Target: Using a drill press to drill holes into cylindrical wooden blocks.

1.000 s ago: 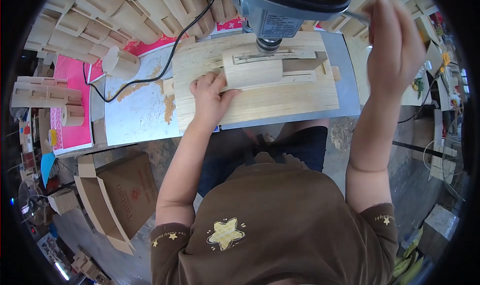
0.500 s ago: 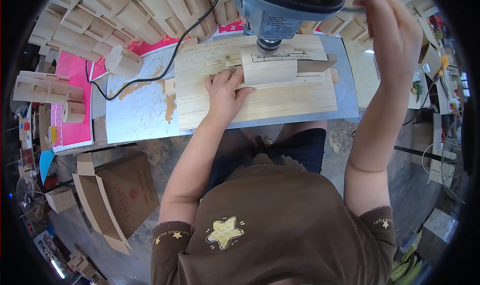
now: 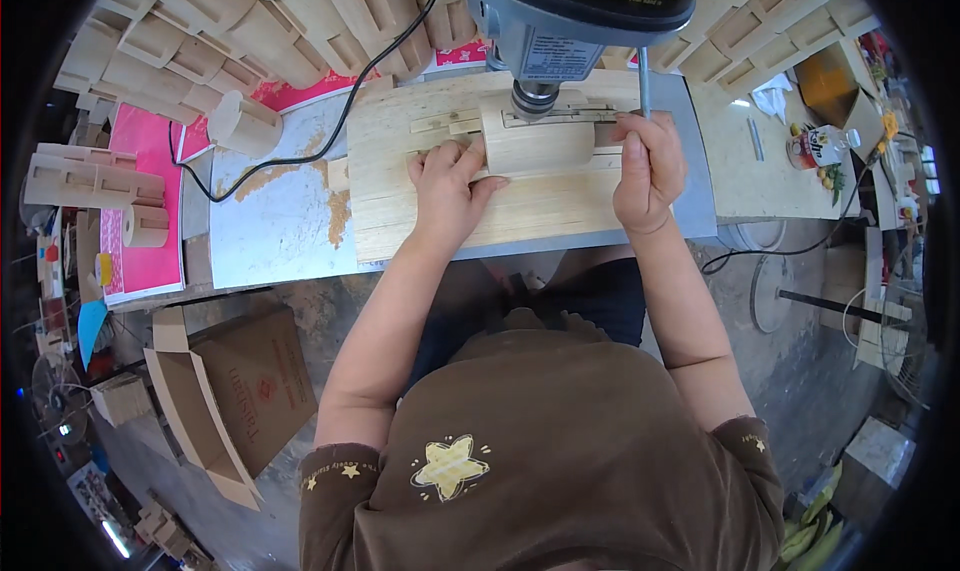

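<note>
Under the chuck (image 3: 534, 101) of a grey and black drill press (image 3: 560, 36) lies a pale, rounded wooden piece (image 3: 545, 146). It rests on a flat wooden board (image 3: 400, 206) fitted with small wooden strips. My left hand (image 3: 445, 186) grips the left end of the piece, thumb at its near side and fingers at its far side. My right hand (image 3: 652, 171) is closed around the lower end of the metal lever (image 3: 644, 81) that hangs at the drill press's right side. The chuck hides the tip of any bit.
Many rounded wooden pieces (image 3: 280, 31) are stacked along the back. A black cable (image 3: 350, 121) crosses the left of the table near sawdust (image 3: 340, 216). One cylinder (image 3: 245, 123) stands at the left. A jar (image 3: 815, 148) is at the right; an open cardboard box (image 3: 250, 391) sits below left.
My right hand has come down and inward from the upper right, bringing the lever to a downward-hanging position. My left hand and the wooden piece stay almost in place.
</note>
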A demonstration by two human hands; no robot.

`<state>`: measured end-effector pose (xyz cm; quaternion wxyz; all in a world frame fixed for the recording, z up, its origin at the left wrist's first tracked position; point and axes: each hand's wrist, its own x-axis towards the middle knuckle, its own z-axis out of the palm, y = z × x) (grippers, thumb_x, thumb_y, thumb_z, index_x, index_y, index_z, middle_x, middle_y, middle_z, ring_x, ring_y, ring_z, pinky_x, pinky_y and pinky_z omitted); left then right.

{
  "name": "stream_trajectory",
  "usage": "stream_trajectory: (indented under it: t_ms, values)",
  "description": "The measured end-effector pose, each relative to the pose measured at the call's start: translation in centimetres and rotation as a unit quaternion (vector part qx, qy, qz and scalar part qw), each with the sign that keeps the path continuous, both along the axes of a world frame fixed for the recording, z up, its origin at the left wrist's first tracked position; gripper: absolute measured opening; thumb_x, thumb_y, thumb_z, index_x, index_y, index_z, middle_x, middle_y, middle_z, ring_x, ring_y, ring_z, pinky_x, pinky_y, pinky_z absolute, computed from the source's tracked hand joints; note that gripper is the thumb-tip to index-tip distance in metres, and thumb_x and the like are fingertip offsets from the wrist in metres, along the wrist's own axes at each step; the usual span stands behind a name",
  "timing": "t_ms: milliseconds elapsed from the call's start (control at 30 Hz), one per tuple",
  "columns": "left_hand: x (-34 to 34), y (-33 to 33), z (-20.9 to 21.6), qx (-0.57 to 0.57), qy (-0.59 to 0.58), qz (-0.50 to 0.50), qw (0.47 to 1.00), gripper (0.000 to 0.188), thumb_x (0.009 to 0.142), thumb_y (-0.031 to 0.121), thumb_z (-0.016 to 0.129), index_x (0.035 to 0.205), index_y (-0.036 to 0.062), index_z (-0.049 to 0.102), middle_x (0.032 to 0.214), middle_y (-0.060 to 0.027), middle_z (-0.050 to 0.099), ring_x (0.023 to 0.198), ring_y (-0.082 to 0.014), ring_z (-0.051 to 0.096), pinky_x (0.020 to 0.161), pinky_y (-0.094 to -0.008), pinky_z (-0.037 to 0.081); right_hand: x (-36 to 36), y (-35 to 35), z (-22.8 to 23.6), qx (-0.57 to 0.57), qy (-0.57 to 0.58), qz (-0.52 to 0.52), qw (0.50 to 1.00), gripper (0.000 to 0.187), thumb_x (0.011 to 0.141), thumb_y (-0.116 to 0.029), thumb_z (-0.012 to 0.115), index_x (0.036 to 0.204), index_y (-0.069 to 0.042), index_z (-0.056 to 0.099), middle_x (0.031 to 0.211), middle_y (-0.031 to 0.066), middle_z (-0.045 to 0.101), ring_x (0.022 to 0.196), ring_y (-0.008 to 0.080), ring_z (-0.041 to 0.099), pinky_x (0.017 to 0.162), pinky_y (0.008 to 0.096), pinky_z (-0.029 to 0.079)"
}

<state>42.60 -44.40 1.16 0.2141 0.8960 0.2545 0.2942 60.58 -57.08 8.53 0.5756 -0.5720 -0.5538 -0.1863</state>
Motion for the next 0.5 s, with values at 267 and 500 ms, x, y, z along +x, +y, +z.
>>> stream_trajectory:
  t_ms: [267,500]
  values:
    - [-0.3,0.1,-0.1,-0.001,0.0,0.013,1.0,0.052,0.066,0.024,0.078,0.115,0.0134,0.062,0.09,-0.0036,0.057,0.091,-0.0234,0.053,0.088,-0.0422,0.029,0.5,-0.7,7.2,0.005,-0.039,-0.005,0.999,0.018,0.088,-0.01,0.05,0.089,0.003,0.061,0.066,0.0068,0.055,0.054,0.0161,0.047,0.052,0.0274,0.037]
    - [0.5,0.4,1.3,-0.126,0.002,-0.009,0.992,0.053,0.061,0.022,0.082,0.109,0.0116,0.065,0.085,-0.002,0.059,0.09,-0.0207,0.054,0.089,-0.0416,0.027,4.7,6.5,16.9,-0.081,0.073,-0.002,0.994,0.029,0.091,-0.021,0.047,0.083,0.001,0.063,0.071,0.0023,0.055,0.058,0.0084,0.045,0.053,0.0238,0.034]
